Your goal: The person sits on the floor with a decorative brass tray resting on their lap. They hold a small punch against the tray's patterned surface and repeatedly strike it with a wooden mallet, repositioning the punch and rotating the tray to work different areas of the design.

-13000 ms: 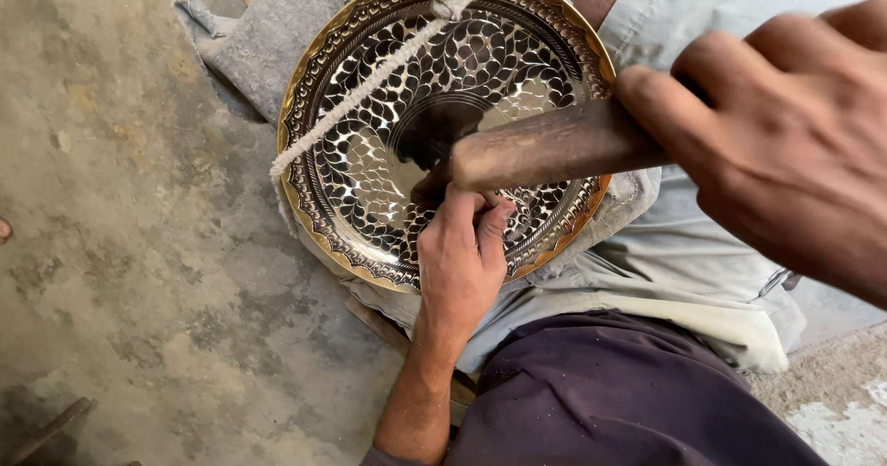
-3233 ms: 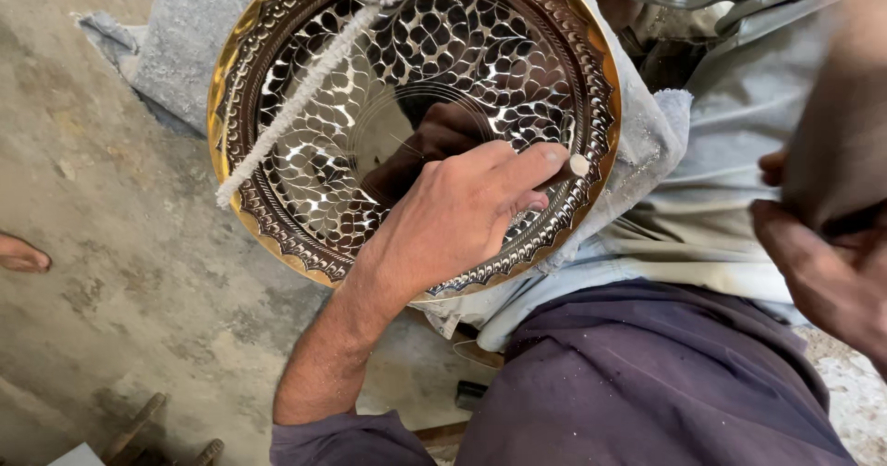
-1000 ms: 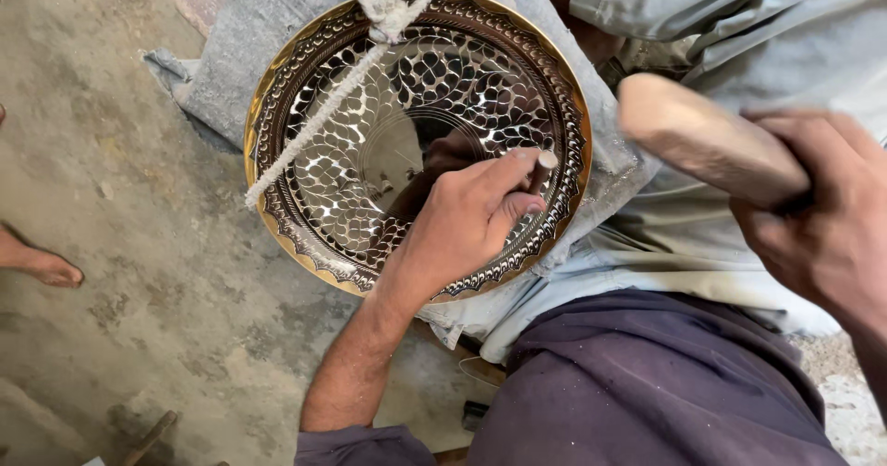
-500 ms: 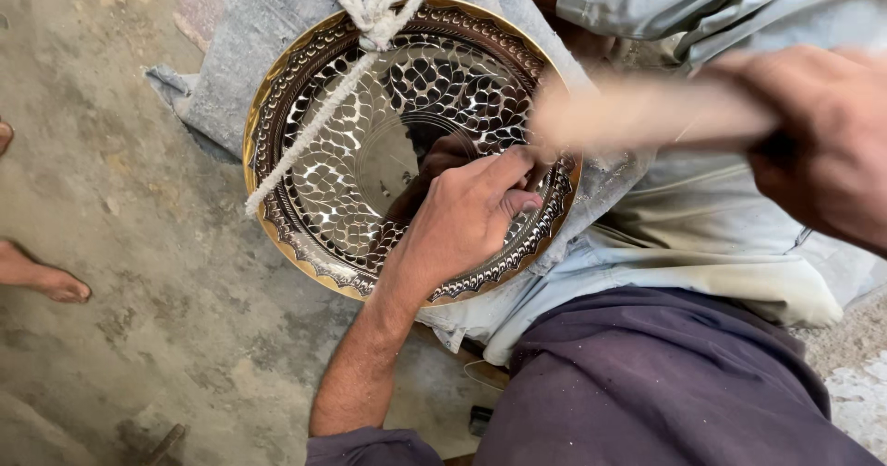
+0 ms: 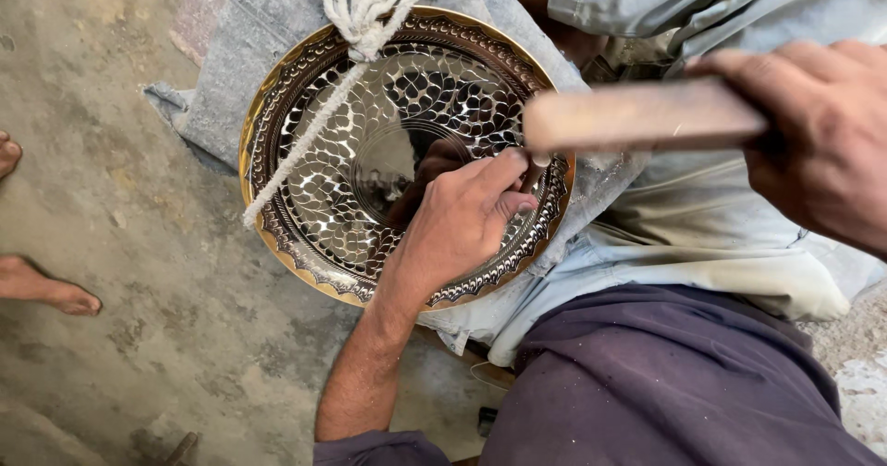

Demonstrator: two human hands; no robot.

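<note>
- The left hand (image 5: 457, 226) rests on the engraved brass plate (image 5: 305, 235), fingers pinched on what seems a small chisel (image 5: 534, 163).
- The right hand (image 5: 818, 138) is closed around a wooden mallet (image 5: 637, 115) above the plate's right rim.
- The plate lies on grey cloth (image 5: 231, 69), crossed by 1 white rope (image 5: 314, 133).

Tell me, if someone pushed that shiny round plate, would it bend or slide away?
Probably not bend: the plate looks like stiff hammered metal with a raised gold rim. It might slide little, since it lies on grey cloth, a white rope crosses it and the left hand presses on it. Its polished face looks slippery to grip.
</note>
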